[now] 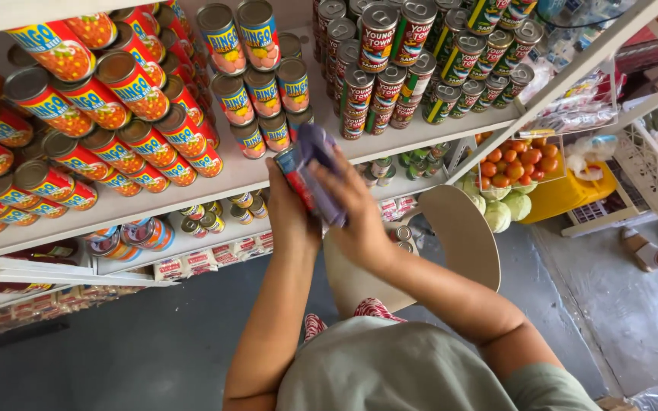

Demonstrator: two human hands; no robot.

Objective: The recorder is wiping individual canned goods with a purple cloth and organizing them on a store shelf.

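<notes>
A person's left hand (292,199) grips a red-labelled can (297,176) while the right hand (352,199) presses a purple cloth (321,171), apparently wiping it, by the white shelf (237,176) of cans.

A small tin can (296,173) with a red-and-blue label sits tilted in the left hand (289,209), just in front of the white shelf edge (192,190). A purple cloth (323,164), crumpled and folded over, covers the can's upper end and right side, pressed there by the right hand (359,213).
</notes>
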